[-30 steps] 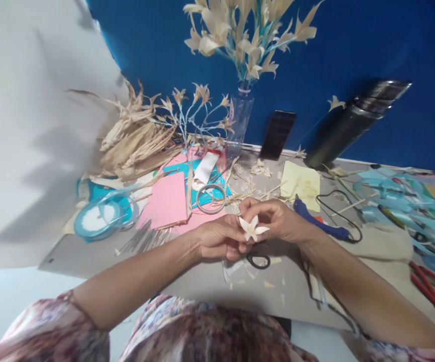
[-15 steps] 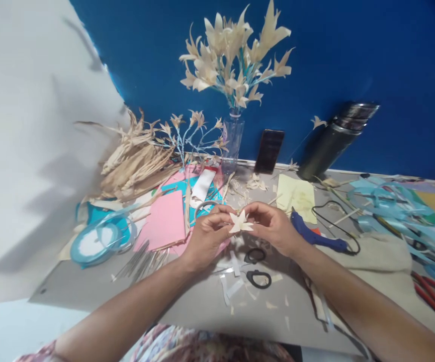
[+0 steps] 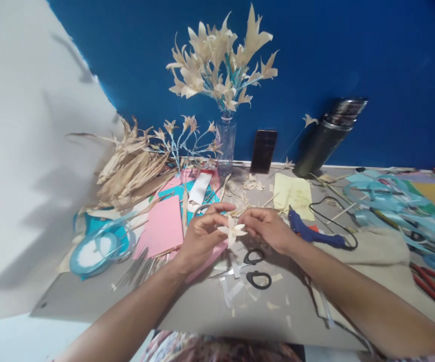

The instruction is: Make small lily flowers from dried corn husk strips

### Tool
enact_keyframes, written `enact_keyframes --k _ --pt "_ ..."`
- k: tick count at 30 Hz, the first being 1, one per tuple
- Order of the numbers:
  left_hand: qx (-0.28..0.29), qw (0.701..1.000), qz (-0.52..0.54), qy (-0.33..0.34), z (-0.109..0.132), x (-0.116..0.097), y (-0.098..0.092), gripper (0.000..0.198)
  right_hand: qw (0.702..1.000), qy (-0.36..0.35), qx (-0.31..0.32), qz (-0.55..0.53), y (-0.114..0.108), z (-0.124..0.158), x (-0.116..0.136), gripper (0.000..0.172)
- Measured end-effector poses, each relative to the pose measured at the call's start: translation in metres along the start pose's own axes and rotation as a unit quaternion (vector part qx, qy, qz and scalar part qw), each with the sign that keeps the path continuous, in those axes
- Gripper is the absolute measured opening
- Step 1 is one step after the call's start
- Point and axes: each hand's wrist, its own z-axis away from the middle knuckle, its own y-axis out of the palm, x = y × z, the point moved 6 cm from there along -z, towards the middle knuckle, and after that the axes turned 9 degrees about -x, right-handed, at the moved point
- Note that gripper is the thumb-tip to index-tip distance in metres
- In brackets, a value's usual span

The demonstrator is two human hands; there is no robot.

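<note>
My left hand [image 3: 204,232] pinches a small cream flower [image 3: 232,232] with pointed petals between thumb and fingers, its face turned toward the camera. Just right of the flower, my right hand [image 3: 268,227] has its fingers pressed together; whether anything is between the fingertips cannot be made out. Below the hands lie scissors with black handles [image 3: 258,280], among white strips and small cream scraps. A blue glue gun [image 3: 313,234] rests to the right of my right hand.
Behind stand a clear bottle [image 3: 226,143] of cream flowers, a phone [image 3: 263,151] and a dark flask [image 3: 326,141]. Dried husks [image 3: 130,176], pink card [image 3: 165,226] and a blue ribbon roll [image 3: 93,253] lie left. Blue ribbons [image 3: 383,196] and red-handled pliers [image 3: 432,294] are right.
The flower has turned in my left hand and shows its petals more fully. My right fingers have moved off its petals, leaving a small gap. The camera view has shifted slightly.
</note>
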Motion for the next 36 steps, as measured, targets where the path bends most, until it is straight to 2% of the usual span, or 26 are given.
enact_keyframes --k 3,5,7,9,13,19,24,27,36 --pt "0.0 0.998 -0.029 0.048 -0.002 -0.006 -0.003 0.005 0.991 0.01 -0.099 -0.089 -0.018 -0.009 0.003 0.041" --pt "-0.009 0.997 -0.037 0.061 -0.003 -0.007 -0.004 0.006 0.984 0.03 -0.112 -0.135 -0.022 -0.011 0.001 0.045" --pt "-0.025 0.997 -0.039 0.061 -0.004 -0.006 -0.006 0.007 0.985 0.047 -0.089 -0.138 -0.019 -0.011 -0.002 0.048" --pt "-0.033 0.998 -0.031 0.052 -0.005 -0.005 -0.007 0.009 0.993 0.047 -0.063 -0.09 -0.014 -0.01 -0.004 0.045" --pt "-0.041 0.999 0.019 0.007 -0.007 0.003 -0.008 0.012 0.999 0.002 -0.044 -0.006 -0.007 -0.006 -0.003 0.032" --pt "-0.039 0.995 0.069 -0.065 -0.009 0.017 -0.009 0.012 1.0 -0.001 -0.019 -0.009 -0.003 -0.004 -0.003 0.027" --pt "-0.022 0.999 0.033 -0.024 -0.007 0.007 -0.004 0.012 0.998 0.006 0.063 -0.011 0.01 0.005 -0.006 0.03" --pt "-0.027 0.999 0.025 -0.027 -0.006 0.004 -0.002 0.012 0.995 -0.001 0.102 -0.013 0.015 0.009 -0.006 0.031" --pt "-0.039 0.991 0.068 -0.109 -0.005 0.022 -0.005 0.017 0.992 -0.036 0.119 -0.029 0.011 0.012 0.009 0.03"
